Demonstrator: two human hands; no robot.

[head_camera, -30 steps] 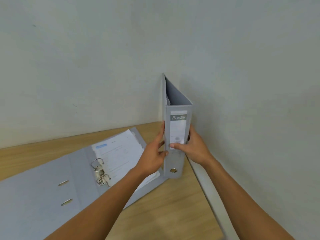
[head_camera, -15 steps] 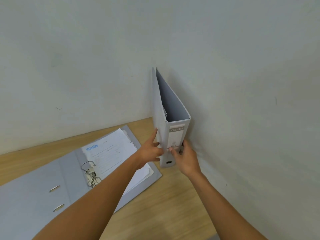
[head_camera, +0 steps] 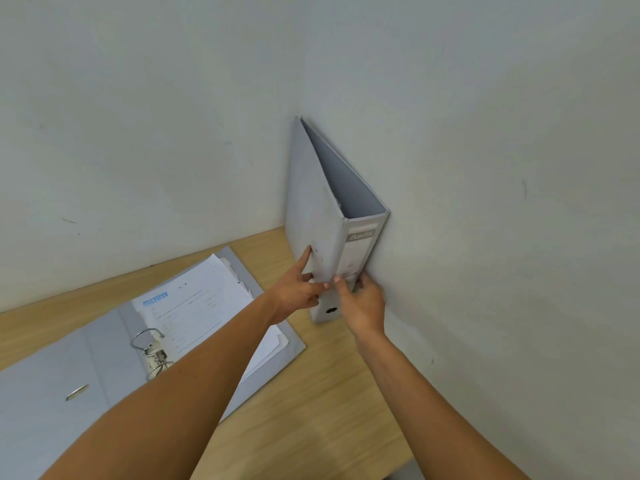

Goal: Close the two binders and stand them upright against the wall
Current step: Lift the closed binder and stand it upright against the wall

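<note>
Against the wall, my left hand and right hand clamped the closed binder; letting go crookedly might topple it onto the open binder.

closed grey binder: upright against wall; open grey binder: flat on desk

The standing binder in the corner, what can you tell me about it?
The standing binder is a grey lever-arch file, apparently cardboard, closed and upright on the wooden desk in the corner, one cover beside the right wall. Its spine faces the camera, with a pale label and a finger hole low down. The left hand and right hand grip its lower part.
</note>
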